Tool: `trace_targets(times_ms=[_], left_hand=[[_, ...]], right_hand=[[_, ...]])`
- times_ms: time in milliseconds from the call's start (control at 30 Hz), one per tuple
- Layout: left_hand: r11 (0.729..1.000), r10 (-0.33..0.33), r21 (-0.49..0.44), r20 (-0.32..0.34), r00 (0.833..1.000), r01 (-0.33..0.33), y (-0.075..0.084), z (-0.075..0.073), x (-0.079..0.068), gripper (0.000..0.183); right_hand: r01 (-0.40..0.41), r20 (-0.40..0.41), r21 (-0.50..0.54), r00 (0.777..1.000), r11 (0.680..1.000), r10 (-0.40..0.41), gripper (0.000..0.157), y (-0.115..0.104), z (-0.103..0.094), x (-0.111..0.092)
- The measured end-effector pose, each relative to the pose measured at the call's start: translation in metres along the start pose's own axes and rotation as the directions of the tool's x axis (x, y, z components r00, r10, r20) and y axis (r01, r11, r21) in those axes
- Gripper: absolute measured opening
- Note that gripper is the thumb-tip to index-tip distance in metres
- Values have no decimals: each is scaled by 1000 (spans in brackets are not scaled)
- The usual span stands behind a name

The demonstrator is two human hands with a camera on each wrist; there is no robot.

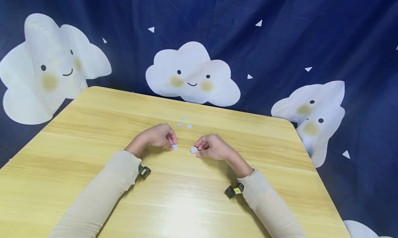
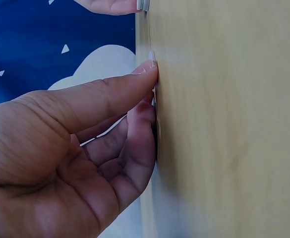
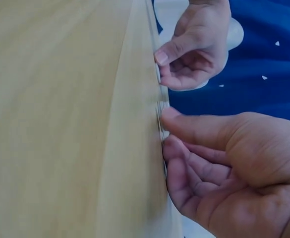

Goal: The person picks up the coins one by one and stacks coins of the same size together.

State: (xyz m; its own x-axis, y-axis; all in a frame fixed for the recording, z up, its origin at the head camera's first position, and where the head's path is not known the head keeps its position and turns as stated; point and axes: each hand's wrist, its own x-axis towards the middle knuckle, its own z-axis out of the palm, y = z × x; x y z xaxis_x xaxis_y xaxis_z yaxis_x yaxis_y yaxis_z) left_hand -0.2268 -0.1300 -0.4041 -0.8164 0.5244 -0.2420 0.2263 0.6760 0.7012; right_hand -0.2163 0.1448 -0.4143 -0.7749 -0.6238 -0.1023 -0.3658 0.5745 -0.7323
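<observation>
Small white discs are on the wooden table. My left hand point(image 1: 161, 135) pinches one white disc point(image 1: 175, 146) between thumb and fingertips, low at the tabletop; in the left wrist view the disc point(image 2: 152, 56) shows edge-on past the thumb. Facing it, my right hand point(image 1: 215, 148) holds a short stack of white discs point(image 1: 193, 150) by its side. Layered edges of that stack point(image 3: 160, 117) appear in the right wrist view, though I cannot tell how many discs it has. A narrow gap separates the two hands.
Beyond the hands, three loose white discs point(image 1: 183, 118) lie on the light wooden table point(image 1: 186, 182). A dark blue curtain point(image 1: 199, 17) with clouds hangs behind the far edge. Both wrists carry a small black device, such as the right one point(image 1: 234, 190).
</observation>
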Motion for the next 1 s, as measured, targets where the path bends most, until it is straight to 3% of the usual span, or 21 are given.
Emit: trace_targets(times_ms=[233, 467, 1000], left_hand=[[1000, 3, -1, 0, 1000, -3, 1, 0, 1, 14], [1000, -5, -20, 4, 1000, 5, 0, 2, 0, 14], [1000, -1, -11, -7, 1000, 1, 0, 0, -1, 15]], right_hand=[[-4, 57, 28, 998, 1000, 2, 27, -1, -14, -4], [33, 43, -24, 999, 999, -32, 26, -1, -27, 3], [27, -26, -233, 999, 972, -34, 21, -3, -39, 68]])
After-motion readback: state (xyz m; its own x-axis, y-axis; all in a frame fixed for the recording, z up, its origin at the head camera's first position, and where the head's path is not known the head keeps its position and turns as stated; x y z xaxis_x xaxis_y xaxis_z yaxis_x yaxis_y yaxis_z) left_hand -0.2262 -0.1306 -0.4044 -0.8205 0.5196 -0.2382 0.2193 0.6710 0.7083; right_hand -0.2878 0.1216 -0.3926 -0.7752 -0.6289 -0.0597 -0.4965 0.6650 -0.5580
